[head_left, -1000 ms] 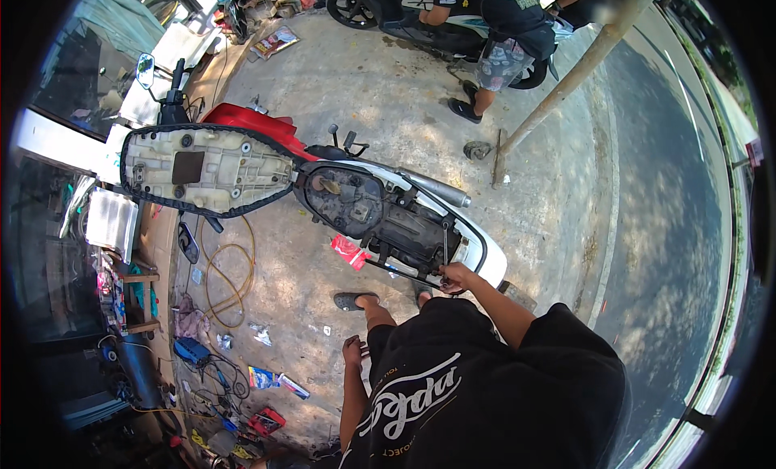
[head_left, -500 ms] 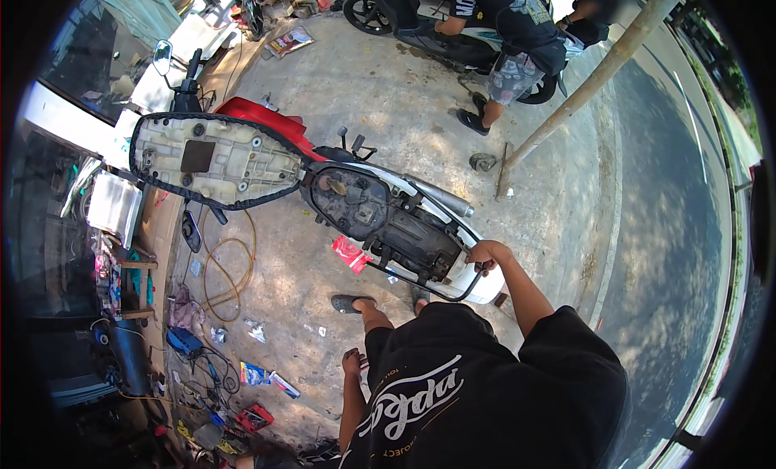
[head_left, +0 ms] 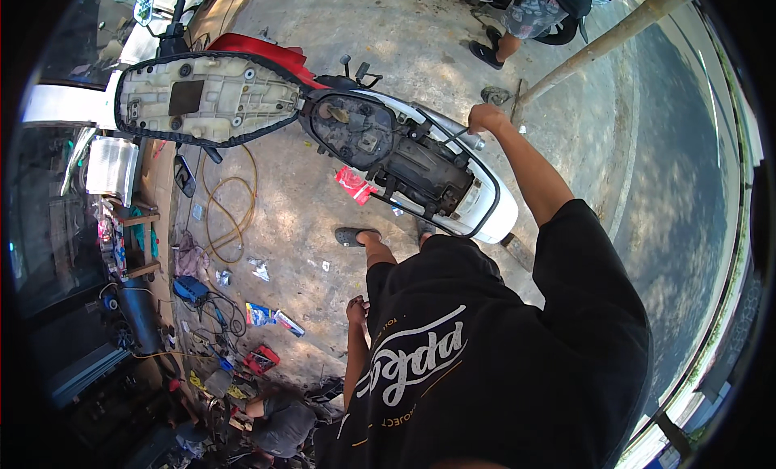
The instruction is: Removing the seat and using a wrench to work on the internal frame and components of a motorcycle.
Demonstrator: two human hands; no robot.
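A motorbike with a white tail (head_left: 505, 206) stands across the view in front of me. Its seat (head_left: 218, 105) is tipped up and forward, pale underside showing. Under it lie the dark storage tray and a black rear rail (head_left: 495, 186). My right hand (head_left: 487, 117) is closed round the end of a thin dark rod on the bike's far side, near the silver exhaust (head_left: 477, 142). What the rod belongs to I cannot make out. My left hand (head_left: 356, 310) hangs low at my side with curled fingers. Whatever it may hold is hidden.
A red packet (head_left: 354, 185) hangs at the bike's near side. Yellow hose (head_left: 214, 227), a blue tool (head_left: 191, 289) with cable and a red case (head_left: 261, 358) lie on the concrete. Another person (head_left: 533, 16) stands beyond, near a slanting wooden pole (head_left: 602, 49).
My right hand has moved from the rear of the rail to the bike's far side, and my arm is stretched farther out. The whole view has shifted, so the bike appears higher.
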